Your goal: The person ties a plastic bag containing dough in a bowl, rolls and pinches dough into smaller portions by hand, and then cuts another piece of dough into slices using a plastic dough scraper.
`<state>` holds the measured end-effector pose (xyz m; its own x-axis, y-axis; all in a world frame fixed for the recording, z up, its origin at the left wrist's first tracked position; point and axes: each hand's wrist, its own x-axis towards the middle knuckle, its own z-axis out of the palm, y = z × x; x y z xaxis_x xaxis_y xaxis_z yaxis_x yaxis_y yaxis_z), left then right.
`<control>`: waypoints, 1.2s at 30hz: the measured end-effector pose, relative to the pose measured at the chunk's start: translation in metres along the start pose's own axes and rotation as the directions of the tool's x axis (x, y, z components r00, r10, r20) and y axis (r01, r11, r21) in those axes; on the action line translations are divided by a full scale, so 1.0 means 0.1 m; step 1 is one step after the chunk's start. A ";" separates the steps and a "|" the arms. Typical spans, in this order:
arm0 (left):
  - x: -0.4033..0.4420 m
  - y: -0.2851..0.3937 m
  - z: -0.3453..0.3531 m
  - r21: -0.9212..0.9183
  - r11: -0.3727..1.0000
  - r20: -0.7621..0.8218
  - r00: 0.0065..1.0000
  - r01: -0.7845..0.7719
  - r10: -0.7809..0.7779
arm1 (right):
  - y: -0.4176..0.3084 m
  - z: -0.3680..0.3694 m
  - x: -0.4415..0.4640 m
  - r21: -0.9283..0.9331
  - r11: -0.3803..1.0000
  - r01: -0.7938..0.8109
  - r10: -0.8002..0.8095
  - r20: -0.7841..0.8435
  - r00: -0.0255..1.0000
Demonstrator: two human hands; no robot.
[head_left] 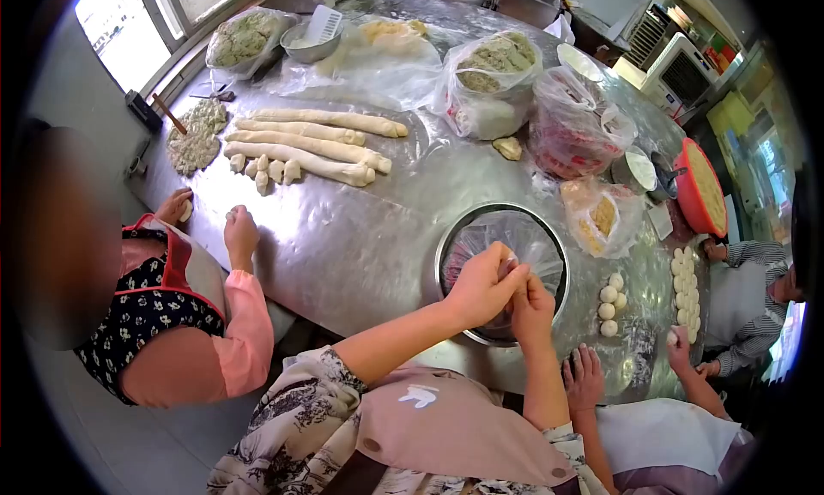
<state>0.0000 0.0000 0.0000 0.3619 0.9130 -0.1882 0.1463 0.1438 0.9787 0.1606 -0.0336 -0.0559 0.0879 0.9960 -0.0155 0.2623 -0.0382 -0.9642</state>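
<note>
My left hand (479,287) and my right hand (533,315) meet above a round metal pan (562,255). The fingers of both are closed and pressed together, and what they pinch is mostly hidden between them. Clear plastic (525,238) lines the pan, with something reddish showing through at its left side. My wrists pass over the pan's near rim.
Long dough rolls (300,158) and cut dough pieces (262,176) lie at left, near a co-worker's hand (241,231). Bagged fillings (498,62) stand at the back. Dough balls (608,311), a red bowl (699,186) and other co-workers are at right.
</note>
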 end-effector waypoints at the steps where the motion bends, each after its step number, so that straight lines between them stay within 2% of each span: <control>1: -0.04 0.02 -0.02 -0.060 0.997 -0.014 0.999 -0.047 0.046 | 0.00 0.03 0.02 0.116 0.987 -0.109 0.109 0.011 0.994; 2: -0.06 0.02 -0.01 -0.121 0.988 -0.030 0.996 -0.092 0.089 | 0.00 0.06 0.02 0.228 0.949 -0.219 0.217 0.036 0.976; 3: -0.06 0.02 0.12 -0.051 0.960 -0.025 0.961 -0.277 0.276 | -0.11 0.04 -0.01 -0.105 0.994 -0.031 0.035 0.037 0.999; 4: -0.02 -0.03 0.16 0.044 0.887 -0.004 0.887 -0.460 0.461 | -0.23 0.02 -0.03 -0.429 0.891 0.149 -0.147 0.038 0.988; 5: 0.00 -0.07 0.19 0.132 0.772 0.038 0.781 -0.622 0.623 | -0.21 0.03 -0.02 -0.514 0.829 0.220 -0.230 0.044 0.972; 6: 0.02 -0.07 0.18 0.263 0.629 0.097 0.669 -0.732 0.737 | -0.18 0.03 -0.04 -0.492 0.839 0.232 -0.239 0.050 0.970; 9: 0.06 -0.04 0.17 0.491 0.479 0.214 0.634 -0.728 0.743 | -0.04 0.00 -0.09 -0.407 0.884 0.229 -0.230 0.048 0.972; 10: 0.11 -0.04 0.15 0.493 0.470 0.236 0.633 -0.732 0.738 | 0.02 0.00 -0.09 -0.354 0.911 0.213 -0.209 0.048 0.977; 13: 0.17 -0.03 0.03 0.506 0.587 0.267 0.762 -0.632 0.590 | 0.14 -0.03 -0.07 -0.203 0.969 0.143 -0.133 0.063 0.989; 14: 0.19 -0.05 0.01 0.550 0.522 0.183 0.704 -0.652 0.687 | 0.16 -0.04 -0.05 -0.142 0.984 0.112 -0.103 0.068 0.992; 17: 0.16 -0.25 0.07 0.510 0.715 -0.013 0.826 -0.479 0.563 | -0.07 -0.11 -0.01 0.046 0.974 -0.222 0.211 0.176 0.961; 18: 0.19 -0.31 0.12 0.442 0.692 -0.183 0.697 -0.571 0.693 | -0.26 -0.06 -0.04 0.203 0.951 -0.232 0.196 0.183 0.963; 21: 0.09 -0.21 0.15 0.262 0.891 -0.249 0.866 -0.371 0.434 | -0.33 0.03 -0.05 0.573 0.767 -0.288 0.275 0.112 0.955; 24: -0.02 -0.18 0.10 0.151 0.971 -0.189 0.959 -0.186 0.213 | -0.29 0.01 -0.09 0.620 0.733 -0.281 0.268 0.116 0.956; 27: 0.08 -0.34 0.04 0.126 0.977 -0.209 0.958 -0.174 0.197 | -0.14 0.03 -0.11 0.558 0.799 -0.223 0.203 0.098 0.974; 28: 0.08 -0.28 0.01 0.135 0.975 -0.215 0.955 -0.178 0.204 | -0.23 0.06 -0.11 0.565 0.793 -0.227 0.235 0.059 0.970; 31: 0.21 -0.36 0.01 0.435 0.821 -0.270 0.816 -0.370 0.510 | -0.20 0.03 -0.08 0.383 0.917 -0.109 0.099 0.045 0.994; 34: 0.33 -0.32 0.04 0.242 0.786 -0.098 0.792 -0.568 0.603 | -0.15 0.03 -0.08 0.063 0.998 0.008 -0.006 -0.033 0.999; 36: 0.37 -0.33 0.03 0.265 0.821 0.060 0.858 -0.506 0.509 | -0.27 0.03 -0.07 -0.219 0.965 0.146 -0.181 -0.148 0.972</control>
<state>0.0116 0.0275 -0.0394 0.4402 0.8342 0.3322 0.1814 -0.4450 0.8770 0.1499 -0.0388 -0.0303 0.1801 0.9634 0.1986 0.4760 0.0913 -0.8747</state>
